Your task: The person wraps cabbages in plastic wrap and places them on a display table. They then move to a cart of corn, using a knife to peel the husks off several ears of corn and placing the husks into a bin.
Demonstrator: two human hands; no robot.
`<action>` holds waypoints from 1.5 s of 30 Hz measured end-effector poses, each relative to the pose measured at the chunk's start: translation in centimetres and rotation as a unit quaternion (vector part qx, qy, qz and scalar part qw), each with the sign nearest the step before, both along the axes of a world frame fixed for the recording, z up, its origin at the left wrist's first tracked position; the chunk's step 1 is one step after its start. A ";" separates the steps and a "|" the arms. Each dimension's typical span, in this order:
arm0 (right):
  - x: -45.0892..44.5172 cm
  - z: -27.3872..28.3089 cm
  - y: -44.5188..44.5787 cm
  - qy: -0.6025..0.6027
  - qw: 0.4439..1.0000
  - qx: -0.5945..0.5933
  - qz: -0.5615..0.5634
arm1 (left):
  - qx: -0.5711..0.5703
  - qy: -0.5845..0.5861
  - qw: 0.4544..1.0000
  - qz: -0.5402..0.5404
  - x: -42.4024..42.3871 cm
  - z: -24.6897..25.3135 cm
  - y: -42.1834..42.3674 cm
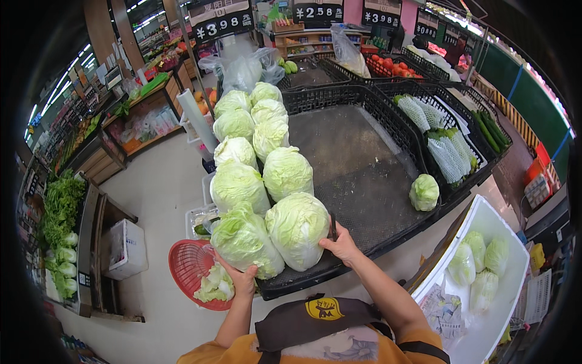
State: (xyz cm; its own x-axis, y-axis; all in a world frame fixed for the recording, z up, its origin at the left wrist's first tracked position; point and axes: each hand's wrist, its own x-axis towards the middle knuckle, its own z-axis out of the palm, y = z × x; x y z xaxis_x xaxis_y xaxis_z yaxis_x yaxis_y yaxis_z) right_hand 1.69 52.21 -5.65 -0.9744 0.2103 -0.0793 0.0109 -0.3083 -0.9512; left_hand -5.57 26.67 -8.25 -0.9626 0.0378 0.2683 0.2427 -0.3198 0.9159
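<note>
Two rows of napa cabbages stand on the left side of a black display tray (pixel 354 200). My left hand (pixel 240 278) lies against the lower left of the front left napa cabbage (pixel 245 239). Around the lower right side of the front right napa cabbage (pixel 298 231) is my right hand (pixel 340 243), thumb on the leaves and a dark, slim object by its fingers, partly hidden. Whether either hand grips firmly does not show. A smaller cabbage (pixel 424 192) sits at the tray's right corner.
A red plastic basket (pixel 179 268) with loose leaves is at my left. At my right, a white foam box (pixel 504 218) holds several napa cabbages and newspaper. Black crates with net-wrapped vegetables (pixel 448 157), cucumbers (pixel 491 129) and tomatoes (pixel 395 67) stand behind. Price signs hang above.
</note>
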 end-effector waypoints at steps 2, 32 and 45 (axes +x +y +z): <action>-0.5 -0.2 0.4 -0.014 1.000 -0.001 0.012 | 0.000 0.008 1.000 0.008 0.1 -0.1 0.2; -0.3 1.3 0.2 -0.015 0.999 0.036 0.015 | 0.009 0.012 1.000 0.006 0.0 -3.4 -0.9; 1.0 0.8 0.1 0.041 0.990 -0.066 -0.118 | 0.009 0.050 0.999 0.001 -0.1 -1.0 -0.9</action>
